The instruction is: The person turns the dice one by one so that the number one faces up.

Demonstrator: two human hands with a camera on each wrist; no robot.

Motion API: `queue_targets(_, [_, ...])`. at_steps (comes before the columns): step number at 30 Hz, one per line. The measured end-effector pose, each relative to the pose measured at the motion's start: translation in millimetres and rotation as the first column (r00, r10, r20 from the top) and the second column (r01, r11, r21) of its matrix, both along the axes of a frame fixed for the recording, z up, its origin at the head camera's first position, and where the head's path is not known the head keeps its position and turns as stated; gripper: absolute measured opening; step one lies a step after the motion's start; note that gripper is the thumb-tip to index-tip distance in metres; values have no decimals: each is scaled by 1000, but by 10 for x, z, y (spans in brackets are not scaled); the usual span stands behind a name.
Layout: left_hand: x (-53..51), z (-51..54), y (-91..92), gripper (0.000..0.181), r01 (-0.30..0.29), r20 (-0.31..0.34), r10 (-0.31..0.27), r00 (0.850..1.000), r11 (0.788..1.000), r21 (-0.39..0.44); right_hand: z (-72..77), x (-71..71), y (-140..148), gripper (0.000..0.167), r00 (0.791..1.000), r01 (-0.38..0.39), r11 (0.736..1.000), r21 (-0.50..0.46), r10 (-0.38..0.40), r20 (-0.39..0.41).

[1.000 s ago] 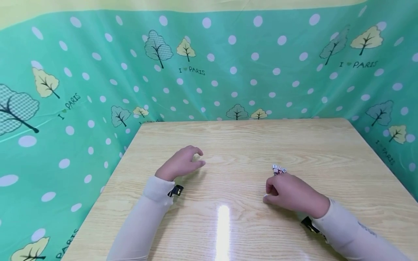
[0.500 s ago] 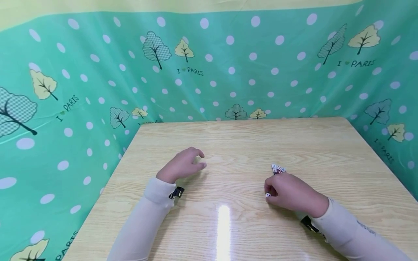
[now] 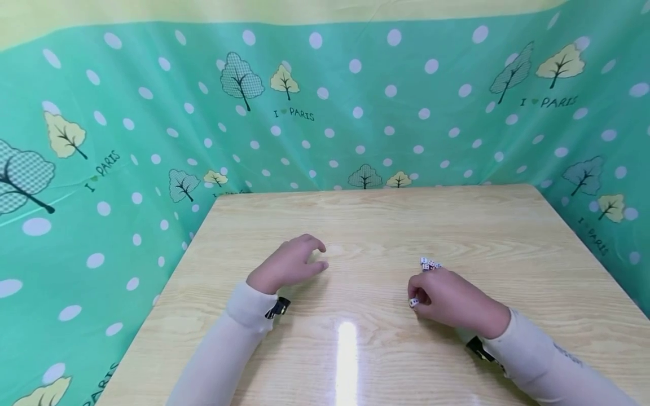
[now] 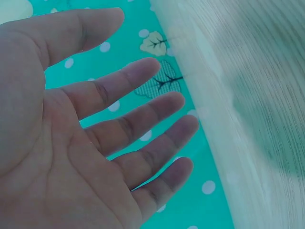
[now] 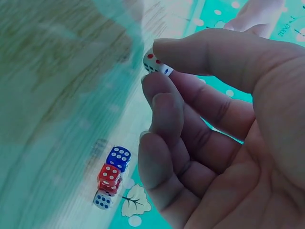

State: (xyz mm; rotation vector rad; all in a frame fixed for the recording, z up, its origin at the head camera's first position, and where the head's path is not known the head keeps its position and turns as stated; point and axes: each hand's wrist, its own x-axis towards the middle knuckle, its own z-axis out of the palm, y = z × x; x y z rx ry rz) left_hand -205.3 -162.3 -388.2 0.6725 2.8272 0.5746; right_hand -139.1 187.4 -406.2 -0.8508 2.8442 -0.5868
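Observation:
My right hand [image 3: 452, 296] pinches a small white die [image 5: 151, 61] between thumb and fingertips, low over the tabletop. Red and blue pips show on that die in the right wrist view. Just beyond the hand sits a small cluster of dice [image 3: 429, 264], partly covered by the knuckles in the head view. From the right wrist, a blue die [image 5: 118, 156], a red die [image 5: 109, 172] and a white die [image 5: 102, 199] can be made out there. My left hand [image 3: 288, 264] hovers at the left with its fingers loosely spread and nothing in them.
A light wood-grain table [image 3: 376, 220] spans the space beneath both hands, with a bright light reflection at its front middle. Green dotted cloth [image 3: 325, 113] printed with trees hangs behind it and along both sides.
The pinched die, barely visible at first, now shows clearly at the right fingertips. My left hand has drifted slightly right and nearer. The right hand has hardly moved.

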Motion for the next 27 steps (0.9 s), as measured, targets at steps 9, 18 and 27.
queue_targets(9, [110, 39, 120, 45, 66, -10, -66, 998, 997, -26, -21, -22, 18, 16, 998, -22, 996, -82, 27, 58])
queue_targets(18, [205, 35, 219, 43, 138, -24, -139, 990, 990, -40, -138, -100, 83, 16, 977, -58, 980, -192, 95, 191])
queue_targets(27, [237, 14, 267, 41, 160, 0, -161, 987, 986, -49, -180, -150, 126, 12, 967, -53, 976, -209, 102, 232])
